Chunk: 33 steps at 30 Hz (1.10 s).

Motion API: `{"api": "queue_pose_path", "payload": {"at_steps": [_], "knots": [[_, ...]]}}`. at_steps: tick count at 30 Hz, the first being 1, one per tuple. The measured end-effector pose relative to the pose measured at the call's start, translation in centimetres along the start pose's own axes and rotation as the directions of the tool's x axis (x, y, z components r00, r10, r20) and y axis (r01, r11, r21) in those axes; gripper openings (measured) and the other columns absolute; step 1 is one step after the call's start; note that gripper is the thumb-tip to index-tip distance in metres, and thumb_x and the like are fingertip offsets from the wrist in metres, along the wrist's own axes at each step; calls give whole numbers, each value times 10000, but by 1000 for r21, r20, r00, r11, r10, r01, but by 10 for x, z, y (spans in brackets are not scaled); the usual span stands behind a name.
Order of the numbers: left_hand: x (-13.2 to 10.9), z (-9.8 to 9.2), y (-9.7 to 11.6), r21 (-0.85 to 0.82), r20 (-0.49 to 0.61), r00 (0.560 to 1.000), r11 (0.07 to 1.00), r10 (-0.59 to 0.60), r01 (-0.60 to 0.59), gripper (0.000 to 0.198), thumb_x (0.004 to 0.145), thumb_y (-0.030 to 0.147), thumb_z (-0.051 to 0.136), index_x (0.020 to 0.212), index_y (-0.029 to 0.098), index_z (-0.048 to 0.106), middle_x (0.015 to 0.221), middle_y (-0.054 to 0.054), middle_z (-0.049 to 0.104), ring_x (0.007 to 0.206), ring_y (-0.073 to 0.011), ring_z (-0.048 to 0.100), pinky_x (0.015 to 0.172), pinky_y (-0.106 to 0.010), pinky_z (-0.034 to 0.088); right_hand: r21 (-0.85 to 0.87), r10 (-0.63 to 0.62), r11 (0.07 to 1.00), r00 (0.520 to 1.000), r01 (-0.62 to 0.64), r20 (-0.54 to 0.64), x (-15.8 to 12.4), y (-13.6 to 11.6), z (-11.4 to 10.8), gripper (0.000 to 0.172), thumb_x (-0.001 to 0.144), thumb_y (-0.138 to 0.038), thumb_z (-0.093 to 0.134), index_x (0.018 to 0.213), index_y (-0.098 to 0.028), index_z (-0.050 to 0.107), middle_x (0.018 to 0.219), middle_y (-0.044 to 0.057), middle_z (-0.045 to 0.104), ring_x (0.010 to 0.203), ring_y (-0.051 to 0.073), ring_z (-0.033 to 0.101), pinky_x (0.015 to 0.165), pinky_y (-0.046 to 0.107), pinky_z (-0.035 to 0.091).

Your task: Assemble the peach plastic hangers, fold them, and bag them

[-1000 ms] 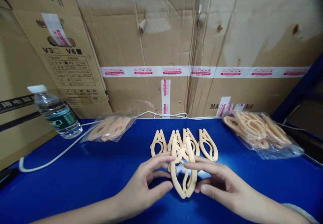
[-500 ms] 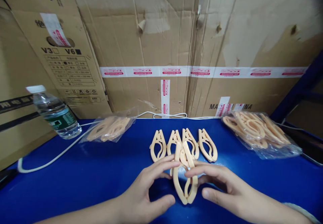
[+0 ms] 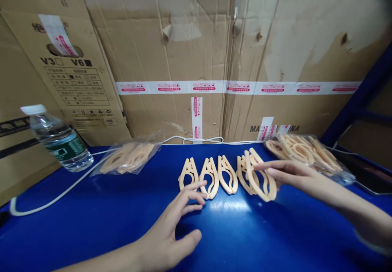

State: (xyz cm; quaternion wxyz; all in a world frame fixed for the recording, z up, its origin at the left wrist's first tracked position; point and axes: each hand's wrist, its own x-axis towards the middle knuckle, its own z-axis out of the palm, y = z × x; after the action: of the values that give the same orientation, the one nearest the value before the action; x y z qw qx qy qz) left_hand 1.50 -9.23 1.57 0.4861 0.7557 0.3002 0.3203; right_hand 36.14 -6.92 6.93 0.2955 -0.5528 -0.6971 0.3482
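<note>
Beige folded hangers lie in a row on the blue table [image 3: 128,227]: a leftmost one [image 3: 183,174], a second [image 3: 216,182], a third [image 3: 234,178] and a fourth [image 3: 241,177]. My right hand [image 3: 289,174] has its fingers on another folded hanger [image 3: 255,184], which overlaps the fourth and partly hides it. My left hand [image 3: 176,223] holds nothing; its fingers are apart, with the fingertips just in front of the first two hangers.
Bags of similar hangers lie at the back left [image 3: 130,157] and back right [image 3: 306,151]. A water bottle [image 3: 63,141] stands far left beside a white cable [image 3: 55,210]. Cardboard [image 3: 171,59] lines the back.
My right hand has moved right and away from me with the folded hanger, from between both hands to the row's right end. My left hand has come away from that hanger.
</note>
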Motion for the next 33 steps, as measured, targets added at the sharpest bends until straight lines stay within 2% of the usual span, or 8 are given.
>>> {"api": "queue_pose_path", "payload": {"at_steps": [4, 7, 11, 14, 20, 25, 29, 33], "knots": [[1, 0, 4, -5, 7, 1000, 1000, -23, 23, 372, 831, 105, 587, 1160, 269, 527, 1576, -86, 268, 1353, -305, 422, 1078, -462, 424, -196, 9, 980, 999, -16, -38, 9, 26, -20, 556, 861, -645, 529, 1076, -185, 755, 703, 59, 705, 591, 203, 638, 533, 315, 532], [1, 0, 5, -8, 12, 999, 999, -32, 32, 375, 835, 108, 585, 1167, 272, 523, 1571, -84, 271, 1359, -304, 410, 1077, -456, 425, -275, 37, 961, 999, -34, 8, 10, 38, -20, 518, 896, -596, 505, 1159, -202, 714, 744, 52, 720, 562, 193, 658, 533, 313, 550], [1, -2, 4, 4, 36, 999, 999, -37, 37, 385, 841, 115, 583, 1179, 286, 513, 1562, -69, 280, 1366, -290, 394, 1077, -433, 426, -470, -3, 882, 999, 24, 46, 6, 39, -16, 535, 887, -532, 527, 1305, -212, 625, 1140, 114, 725, 963, 304, 712, 819, 429, 584], [0, -3, 3, 31, 41, 999, 999, -15, 13, 388, 850, 123, 579, 1190, 293, 500, 1552, -64, 295, 1351, -280, 414, 1068, -424, 439, -566, -7, 821, 992, 75, 122, 3, 37, -13, 641, 875, -540, 522, 1389, -159, 547, 1402, 153, 563, 1251, 365, 557, 1025, 501, 473], [-1, 1, 0, 207, 22, 997, 975, 79, -82, 385, 853, 125, 555, 1184, 308, 483, 1508, -56, 368, 1317, -261, 459, 1059, -423, 453, -620, 137, 785, 975, 2, 176, -2, 27, -15, 872, 849, -680, 465, 1502, -109, 376, 1555, 183, 322, 1426, 398, 278, 1146, 555, 296], [-3, 3, 2, 495, -10, 981, 853, 194, -164, 361, 871, 147, 526, 1192, 306, 479, 1458, -61, 439, 1334, -267, 444, 1113, -469, 384, -618, 6, 785, 997, 45, 81, -5, 19, -21, 816, 888, -690, 382, 1469, -119, 426, 1501, 183, 437, 1368, 409, 402, 1117, 572, 351], [-1, 2, 1, 672, 38, 983, 723, 177, -157, 385, 896, 214, 532, 1270, 286, 480, 1489, -84, 420, 1401, -312, 351, 1130, -541, 349, -670, -154, 721, 984, 177, 93, -7, 29, 1, 811, 902, -690, 404, 1519, -167, 344, 1587, 171, 275, 1453, 391, 224, 1152, 586, 257], [4, 4, -2, 810, 74, 996, 580, 55, -92, 543, 908, 378, 565, 1425, 321, 407, 1593, -88, 288, 1464, -415, 189, 1115, -722, 187, -705, -184, 665, 969, 248, 168, -10, 38, 31, 728, 933, -674, 377, 1552, -329, 211, 1638, 82, 88, 1479, 381, 47, 1124, 645, 236]]}}
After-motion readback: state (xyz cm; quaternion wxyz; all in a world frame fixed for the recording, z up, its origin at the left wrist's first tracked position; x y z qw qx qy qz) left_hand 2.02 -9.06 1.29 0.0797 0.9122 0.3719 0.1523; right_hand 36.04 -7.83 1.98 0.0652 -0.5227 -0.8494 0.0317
